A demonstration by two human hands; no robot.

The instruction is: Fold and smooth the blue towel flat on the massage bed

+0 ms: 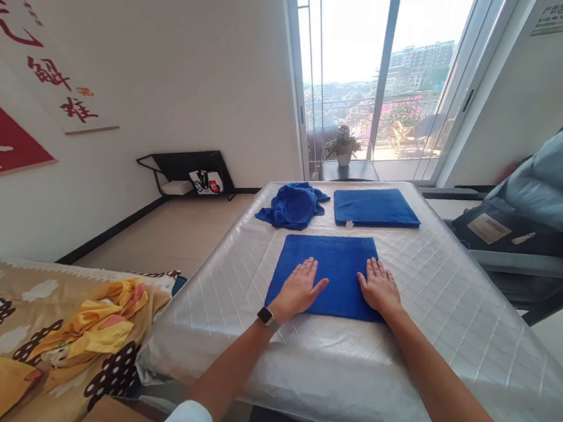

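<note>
A blue cloth, perhaps a towel point(335, 277), lies flat as a neat rectangle on the silvery quilted table cover point(232, 293). My left hand point(299, 287), a watch on its wrist, rests palm down on the cloth's left part with the fingers stretched out. On the right edge of the same cloth lies my right hand point(379, 287), also flat, its fingers extended. Behind it is a flat blue stack point(376, 207) with a small white tag at its front edge. A crumpled blue cloth point(292, 205) sits at the back left.
Left of the table, a brown patterned cover point(13, 324) bears yellow clothes point(98, 326). A cardboard box point(119, 417) stands below the near left corner. A dark chair point(525, 230) with a grey jacket flanks the right side. A potted plant point(345, 145) stands by the glass door.
</note>
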